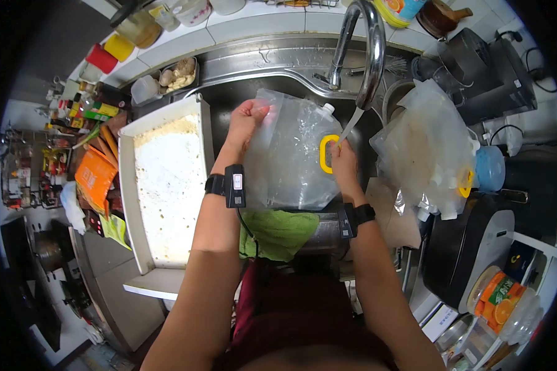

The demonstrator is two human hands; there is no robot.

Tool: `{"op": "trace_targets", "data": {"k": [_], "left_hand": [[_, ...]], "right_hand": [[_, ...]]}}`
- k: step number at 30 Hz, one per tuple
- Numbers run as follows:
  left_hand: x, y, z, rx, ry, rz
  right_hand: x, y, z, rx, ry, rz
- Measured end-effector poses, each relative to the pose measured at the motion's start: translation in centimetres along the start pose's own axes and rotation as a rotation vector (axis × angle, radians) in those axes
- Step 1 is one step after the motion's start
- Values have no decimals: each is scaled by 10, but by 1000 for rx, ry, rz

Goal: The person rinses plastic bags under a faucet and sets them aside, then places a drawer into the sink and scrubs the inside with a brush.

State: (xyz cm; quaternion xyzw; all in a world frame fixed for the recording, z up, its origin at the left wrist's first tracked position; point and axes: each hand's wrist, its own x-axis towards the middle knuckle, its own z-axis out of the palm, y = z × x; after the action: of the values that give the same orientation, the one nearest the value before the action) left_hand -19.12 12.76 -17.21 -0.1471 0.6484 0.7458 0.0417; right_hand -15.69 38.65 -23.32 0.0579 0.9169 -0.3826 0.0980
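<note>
A clear plastic pouch [291,154] with a white spout cap and a yellow handle ring [327,154] is held over the steel sink. My left hand [249,120] pinches its upper left edge. My right hand [343,162] grips the yellow ring at the pouch's right side, with fingers partly hidden. Water runs from the chrome faucet [371,68] down beside the ring. The pouch looks wet, with droplets on it. Below it, a green cloth [277,234] hangs at the sink's front edge.
A white drawer-like tray [167,191] with brown specks stands left of the sink. More clear pouches [424,139] lie to the right, near a blue container [490,168]. Behind the sink runs a tiled ledge [254,28] with jars. An orange bag [96,176] is at the left.
</note>
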Motion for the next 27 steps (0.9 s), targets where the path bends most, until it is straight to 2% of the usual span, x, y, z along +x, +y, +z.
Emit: {"op": "trace_targets", "data": {"k": [3,5,6,9,12,14,16,19,24,27], "left_hand": [[1,10,-5,62,95,102],[4,7,-4,132,127,195],[0,8,-1,128,122,171],[-34,27,22,-194,95,-43],[-56,20,32,-382,-68,-93],[-78,35,51,-585,-222,-138],[-83,37,51,-639,-231,-135],[-78,39,45,-537,-129,-167],[-65,11,28,-535,-85,-190],[-61,0,24,-581,-107,-156]], "right_hand": [[-15,-12,21,-311,238,-85],[-27,-31,29,-152,108,-122],[-36,-48,35,-38,72,-145],[-51,-110,28,334,-51,-261],[-37,-146,32,511,83,-411],[-25,-158,35,419,118,-372],[-30,-161,36,348,138,-363],[-59,-151,52,438,79,-524],[-72,-132,43,514,-112,-596],[-74,-125,24,811,-371,-456]]}}
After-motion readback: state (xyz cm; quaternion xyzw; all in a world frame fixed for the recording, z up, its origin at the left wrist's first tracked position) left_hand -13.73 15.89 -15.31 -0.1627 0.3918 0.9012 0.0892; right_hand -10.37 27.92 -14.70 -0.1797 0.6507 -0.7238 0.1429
